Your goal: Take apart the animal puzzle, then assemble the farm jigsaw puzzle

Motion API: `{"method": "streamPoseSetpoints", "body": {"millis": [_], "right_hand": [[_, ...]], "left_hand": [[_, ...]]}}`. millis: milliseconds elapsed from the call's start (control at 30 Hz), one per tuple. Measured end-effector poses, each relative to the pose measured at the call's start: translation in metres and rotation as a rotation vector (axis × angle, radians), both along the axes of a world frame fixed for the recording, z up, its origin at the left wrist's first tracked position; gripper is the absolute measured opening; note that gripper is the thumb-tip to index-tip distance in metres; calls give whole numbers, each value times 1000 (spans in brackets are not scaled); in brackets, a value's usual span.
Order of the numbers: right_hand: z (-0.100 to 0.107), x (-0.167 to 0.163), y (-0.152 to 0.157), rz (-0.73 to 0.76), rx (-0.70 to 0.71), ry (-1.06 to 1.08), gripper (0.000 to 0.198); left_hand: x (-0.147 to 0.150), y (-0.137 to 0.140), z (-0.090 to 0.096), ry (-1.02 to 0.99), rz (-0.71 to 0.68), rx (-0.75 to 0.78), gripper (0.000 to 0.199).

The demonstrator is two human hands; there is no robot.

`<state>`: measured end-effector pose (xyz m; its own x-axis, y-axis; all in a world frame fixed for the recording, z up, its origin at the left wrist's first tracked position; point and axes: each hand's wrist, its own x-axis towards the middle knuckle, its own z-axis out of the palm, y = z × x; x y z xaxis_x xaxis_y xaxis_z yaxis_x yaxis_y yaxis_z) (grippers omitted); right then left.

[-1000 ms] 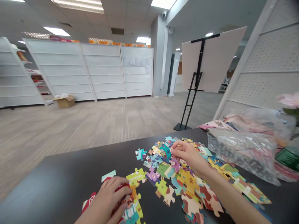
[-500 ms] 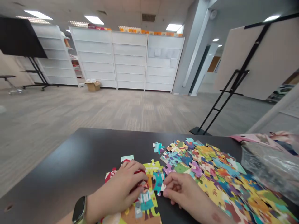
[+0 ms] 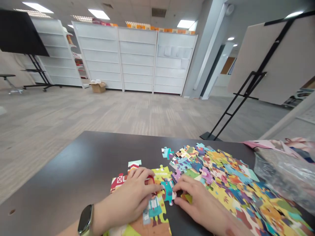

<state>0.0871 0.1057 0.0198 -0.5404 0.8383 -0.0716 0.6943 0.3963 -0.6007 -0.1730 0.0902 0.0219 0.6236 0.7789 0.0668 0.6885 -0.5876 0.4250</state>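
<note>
A partly joined jigsaw puzzle (image 3: 155, 209) lies on the dark table, showing a figure in a teal apron and a red barn. My left hand (image 3: 137, 190) rests over it, fingers stretched out, with the index fingertip at the left side of a teal puzzle piece (image 3: 168, 190). At that piece's right edge, the thumb and index finger of my right hand (image 3: 193, 198) grip it, curved and a little apart. Something yellow and orange, perhaps another piece, shows under the right hand. My left palm hides part of the joined picture.
A heap of loose puzzle pieces (image 3: 221, 177) spreads over the table's right side. One blue piece (image 3: 167, 153) lies apart behind the puzzle. Clear plastic packaging (image 3: 283, 167) sits at the right edge. A board on a black stand (image 3: 236, 101) rises beyond the table.
My left index finger has stretched right to the teal piece. My right thumb and index finger have spread a little at its edge, and something yellow now shows beneath that hand.
</note>
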Motion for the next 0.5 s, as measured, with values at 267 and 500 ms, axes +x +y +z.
{"method": "streamPoseSetpoints", "body": {"millis": [267,500], "right_hand": [[-4,3,1,96,104,20,19],[2,1,1,174,147,-4,21]], "left_hand": [[-1,0,2,-5,1,-6,55],[1,0,2,22,5,-15,55]]}}
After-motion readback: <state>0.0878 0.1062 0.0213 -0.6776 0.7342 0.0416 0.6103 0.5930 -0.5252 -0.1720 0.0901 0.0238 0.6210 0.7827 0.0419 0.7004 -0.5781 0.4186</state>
